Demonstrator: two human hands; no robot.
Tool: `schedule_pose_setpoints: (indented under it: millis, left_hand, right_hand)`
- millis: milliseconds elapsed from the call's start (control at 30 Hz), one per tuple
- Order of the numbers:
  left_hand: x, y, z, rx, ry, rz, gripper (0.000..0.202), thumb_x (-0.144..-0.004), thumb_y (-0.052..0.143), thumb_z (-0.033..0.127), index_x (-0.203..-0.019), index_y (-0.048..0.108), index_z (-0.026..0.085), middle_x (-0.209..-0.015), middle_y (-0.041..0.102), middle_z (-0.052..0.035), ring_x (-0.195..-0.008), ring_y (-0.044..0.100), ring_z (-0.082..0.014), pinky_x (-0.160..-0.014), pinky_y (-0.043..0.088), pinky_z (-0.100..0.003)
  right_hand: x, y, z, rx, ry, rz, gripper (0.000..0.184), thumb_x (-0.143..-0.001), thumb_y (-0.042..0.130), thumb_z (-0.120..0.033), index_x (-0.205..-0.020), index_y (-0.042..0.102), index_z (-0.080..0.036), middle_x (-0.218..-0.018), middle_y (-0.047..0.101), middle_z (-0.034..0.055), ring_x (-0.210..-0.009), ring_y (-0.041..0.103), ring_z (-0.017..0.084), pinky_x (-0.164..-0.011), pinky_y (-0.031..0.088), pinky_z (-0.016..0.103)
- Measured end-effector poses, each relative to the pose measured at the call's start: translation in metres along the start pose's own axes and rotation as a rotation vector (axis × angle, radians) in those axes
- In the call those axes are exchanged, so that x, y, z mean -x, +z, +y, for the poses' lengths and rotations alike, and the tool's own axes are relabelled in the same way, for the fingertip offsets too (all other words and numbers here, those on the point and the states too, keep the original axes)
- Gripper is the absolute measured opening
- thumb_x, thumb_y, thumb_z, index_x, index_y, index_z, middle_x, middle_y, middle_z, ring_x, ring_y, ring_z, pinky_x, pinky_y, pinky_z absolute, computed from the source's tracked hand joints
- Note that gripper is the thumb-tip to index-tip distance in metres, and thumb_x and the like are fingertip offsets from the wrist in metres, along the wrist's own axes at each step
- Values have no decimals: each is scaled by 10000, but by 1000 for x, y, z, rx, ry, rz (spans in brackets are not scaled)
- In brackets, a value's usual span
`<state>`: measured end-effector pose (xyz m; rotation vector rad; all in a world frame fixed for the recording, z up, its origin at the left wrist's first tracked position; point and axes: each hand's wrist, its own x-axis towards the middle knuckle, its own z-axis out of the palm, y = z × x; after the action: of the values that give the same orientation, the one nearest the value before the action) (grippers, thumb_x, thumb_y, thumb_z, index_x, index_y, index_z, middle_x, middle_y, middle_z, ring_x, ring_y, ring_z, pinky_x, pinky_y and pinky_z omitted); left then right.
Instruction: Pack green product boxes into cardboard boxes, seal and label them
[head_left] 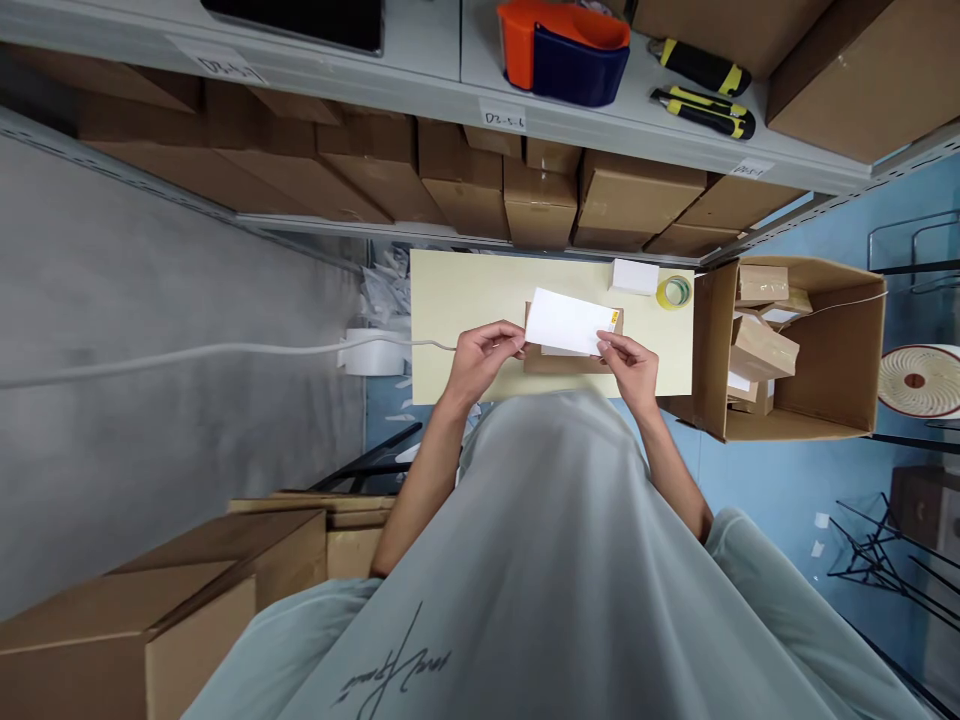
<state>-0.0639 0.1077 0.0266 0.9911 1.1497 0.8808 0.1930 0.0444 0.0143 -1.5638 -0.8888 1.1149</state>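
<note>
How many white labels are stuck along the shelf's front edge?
3: left label, middle label below the orange-and-blue object, right label. More may lie out of frame.

brown box point(561, 364): partly covered by white card point(568, 320) | orange print point(615, 317): too small to read

On the table point(450, 290), a parcel point(566, 364) lies beneath a slip point(566, 318), itself between left hand point(482, 358) and right hand point(631, 372). Beyond them, rightward, sit a block point(634, 278) and tape point(663, 296). Farther right stands a carton point(711, 350) (packets point(766, 348) inside); past the table, a shelf point(420, 85) holds boxes point(540, 205).
</note>
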Motion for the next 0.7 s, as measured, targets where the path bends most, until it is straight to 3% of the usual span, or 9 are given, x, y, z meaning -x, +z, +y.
schedule_pose_setpoints:
  millis: [267, 400, 467, 600, 700]
  left_hand:
    - [-15, 11, 0, -58, 25, -78, 281, -789, 878, 485, -758, 767, 229, -846, 749, -54, -761, 690, -204, -786, 639, -378]
    - [-20, 24, -5, -81, 32, -113, 281, -802, 854, 487, -762, 748, 229, -857, 747, -56, -809, 697, -208, -828, 627, -370]
    - [-22, 33, -9, -94, 34, -127, 255, -801, 842, 465, -780, 750, 227, -886, 752, -57, -841, 704, -207, -849, 618, -362]
    - [-22, 49, -15, -153, 63, -152, 205, -833, 794, 435, -817, 764, 233, -907, 756, -55, -892, 716, -209, -882, 607, -352]
    - [-20, 59, -15, -189, 65, -173, 192, -861, 765, 427, -826, 754, 238, -916, 759, -53, -895, 724, -209, -878, 606, -352]
  right_hand:
    - [-13, -10, 5, 20, 22, -4, 478, -878, 865, -687, -1122, 890, -277, -1094, 876, 45, -843, 827, 203, -888, 737, 420]
    - [-25, -12, 7, 253, 22, -37, 437, -897, 851, -645, -1130, 885, -277, -1352, 824, 103, -1259, 783, 280, -1066, 666, 461]
    - [-26, -9, 2, 336, -30, -72, 351, -933, 834, -603, -1083, 888, -290, -1417, 796, 105, -1372, 725, 288, -1156, 611, 482]
    - [-19, -2, -13, 278, -85, -231, 306, -992, 785, -587, -1040, 874, -298, -1164, 840, 64, -1149, 786, 235, -1025, 648, 401]
    - [-15, 1, -23, 291, -96, -248, 306, -964, 820, -596, -997, 861, -294, -1038, 825, 44, -1006, 780, 218, -919, 652, 366]
